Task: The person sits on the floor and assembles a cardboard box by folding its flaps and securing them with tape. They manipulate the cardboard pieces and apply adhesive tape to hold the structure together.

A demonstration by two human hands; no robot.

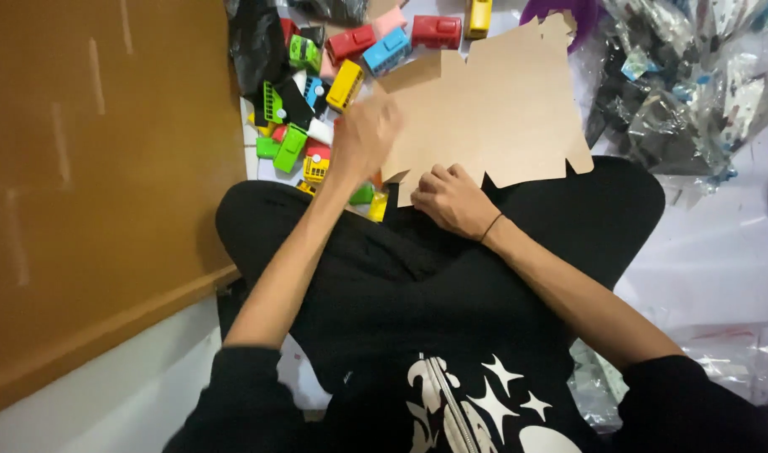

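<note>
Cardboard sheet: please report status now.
Left hand blurred, grip on cardboard sheet edge. Right hand pressing its lower edge. Toy buses piled beside it.

Left hand (pixel 363 138) is smeared by motion blur at frame centre-top; finger positions can't be told, nor whether anything is gripped. Right hand (pixel 454 200) fingertips are tucked under the cardboard sheet (pixel 493 113), so the grip is hidden. Toy buses (pixel 350 59) at upper centre are partly covered by the sheet & cut off by the top edge. Plastic bags (pixel 694 84), upper right, are clipped by the frame edge; contents can't be made out.
</note>
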